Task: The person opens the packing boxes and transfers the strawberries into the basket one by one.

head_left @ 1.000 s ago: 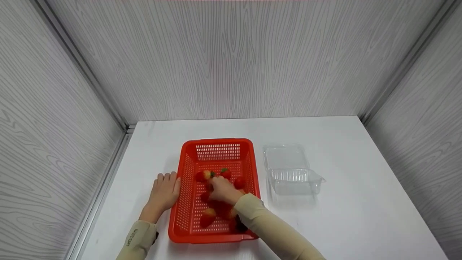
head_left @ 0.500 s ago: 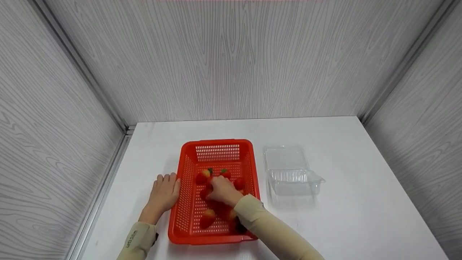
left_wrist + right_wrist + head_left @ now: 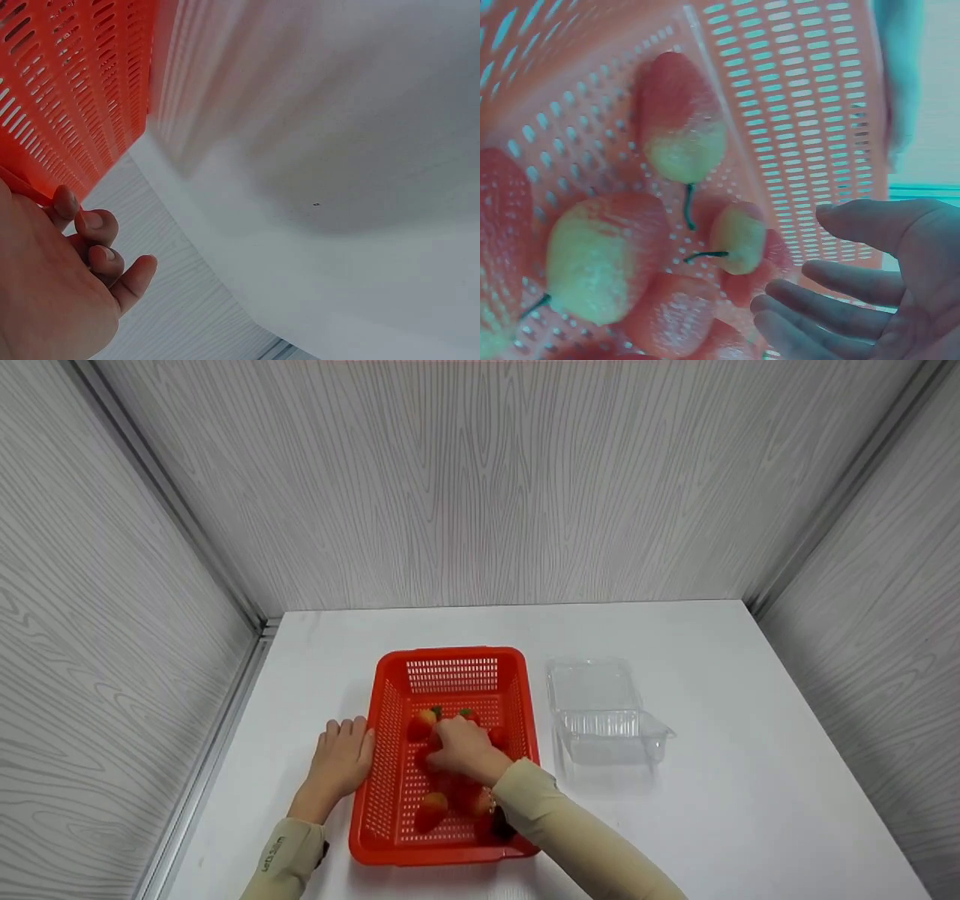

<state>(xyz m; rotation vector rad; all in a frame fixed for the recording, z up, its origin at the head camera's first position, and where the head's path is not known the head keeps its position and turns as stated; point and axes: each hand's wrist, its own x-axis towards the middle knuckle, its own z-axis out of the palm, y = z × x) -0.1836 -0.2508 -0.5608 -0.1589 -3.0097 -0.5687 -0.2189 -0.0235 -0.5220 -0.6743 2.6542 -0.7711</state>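
Observation:
A red plastic basket (image 3: pixel 445 856) with slotted walls holds several red strawberries (image 3: pixel 431 813) with yellow shoulders and green tops. My left hand (image 3: pixel 341 761) grips its left rim; in the left wrist view the fingers (image 3: pixel 101 225) curl outside the wall, and the thumb is hidden. Inside the basket, my right hand (image 3: pixel 465 750) reaches down among the fruit. The right wrist view shows its fingers fairly straight, thumb apart, with nothing between them. The fingertips are close to a small strawberry (image 3: pixel 739 236); whether they touch fruit cannot be told.
Right of the basket, a clear plastic container (image 3: pixel 611 735) stands with its lid (image 3: pixel 592 686) folded back. Everything rests on a white table (image 3: pixel 720 780). Pale wood-grain panels (image 3: pixel 480 480) enclose the back and sides.
The right hand has shifted slightly up and away within the basket. A strawberry near its fingertips has turned, its green top swinging upward. The left hand stays at the rim.

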